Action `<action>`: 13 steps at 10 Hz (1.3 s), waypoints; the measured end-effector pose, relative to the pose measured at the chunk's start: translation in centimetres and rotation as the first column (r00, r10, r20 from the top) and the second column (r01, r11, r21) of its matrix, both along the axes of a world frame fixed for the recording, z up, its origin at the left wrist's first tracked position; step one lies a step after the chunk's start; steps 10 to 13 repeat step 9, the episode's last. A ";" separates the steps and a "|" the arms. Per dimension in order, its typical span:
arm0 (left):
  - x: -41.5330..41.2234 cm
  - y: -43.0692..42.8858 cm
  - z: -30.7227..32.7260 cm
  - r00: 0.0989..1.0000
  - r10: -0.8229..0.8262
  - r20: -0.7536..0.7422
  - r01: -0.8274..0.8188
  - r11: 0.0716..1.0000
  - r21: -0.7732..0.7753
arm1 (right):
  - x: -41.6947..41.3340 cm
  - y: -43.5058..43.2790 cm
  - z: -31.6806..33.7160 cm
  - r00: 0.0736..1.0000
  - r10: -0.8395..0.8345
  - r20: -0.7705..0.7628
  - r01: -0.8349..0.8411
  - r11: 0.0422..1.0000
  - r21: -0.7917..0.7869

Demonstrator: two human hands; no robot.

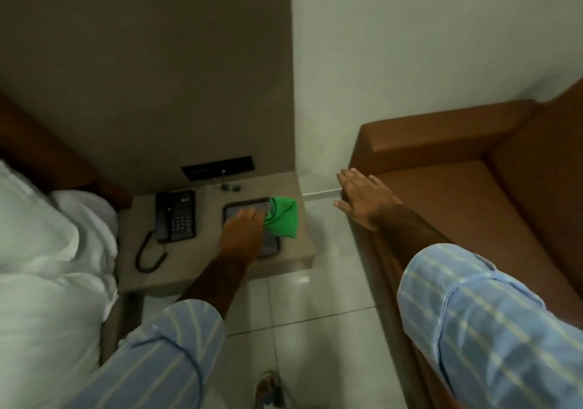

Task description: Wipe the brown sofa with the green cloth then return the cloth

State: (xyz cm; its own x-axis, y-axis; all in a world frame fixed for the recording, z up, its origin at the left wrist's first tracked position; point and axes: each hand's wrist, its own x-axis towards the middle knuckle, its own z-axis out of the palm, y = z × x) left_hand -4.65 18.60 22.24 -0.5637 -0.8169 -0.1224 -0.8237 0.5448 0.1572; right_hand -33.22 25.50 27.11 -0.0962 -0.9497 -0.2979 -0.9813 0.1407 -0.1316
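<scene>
The green cloth [283,216] is bunched at the right end of a dark-rimmed tray [271,249] on the bedside table. My left hand [243,231] reaches over the tray with its fingers closed on the cloth's left edge. The brown sofa [467,206] fills the right side, its armrest towards the wall. My right hand [362,198] is flat with fingers spread, resting on the near corner of the sofa's seat edge, holding nothing.
A black corded telephone [174,216] lies left of the tray on the beige bedside table [202,260]. A bed with white bedding [47,250] is at the left. Pale floor tiles [315,314] run between table and sofa. A dark socket panel [217,168] sits on the wall.
</scene>
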 end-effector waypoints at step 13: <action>3.9 -11.6 -28.2 0.998 -0.009 0.065 -0.022 0.884 0.466 | 7.1 -13.6 -33.8 0.900 -0.102 0.424 0.074 0.994 0.083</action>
